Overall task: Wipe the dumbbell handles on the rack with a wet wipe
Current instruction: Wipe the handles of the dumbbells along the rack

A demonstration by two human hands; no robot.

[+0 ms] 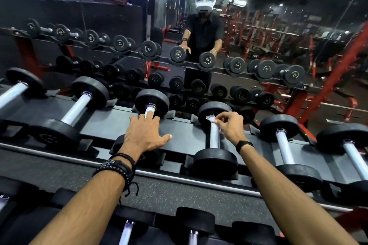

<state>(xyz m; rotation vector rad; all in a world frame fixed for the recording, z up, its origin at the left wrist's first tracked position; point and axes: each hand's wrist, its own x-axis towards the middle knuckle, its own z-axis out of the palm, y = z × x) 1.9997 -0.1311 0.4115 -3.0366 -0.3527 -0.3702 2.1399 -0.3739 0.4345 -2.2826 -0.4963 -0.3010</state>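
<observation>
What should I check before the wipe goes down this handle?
1. Wet wipe pinched in right hand: ok.
2. Wipe touching the dumbbell handle at its far end: ok.
3. Handle below the wipe unobstructed: ok.
4. Left hand resting on the neighbouring dumbbell, out of the way: ok.
5. Dumbbell seated on the rack: ok.
6. Wipe still wet: cannot tell.

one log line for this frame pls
phase: wiping | right hand: pinches wet wipe on dumbbell handle | left hand: rests on next dumbbell
</observation>
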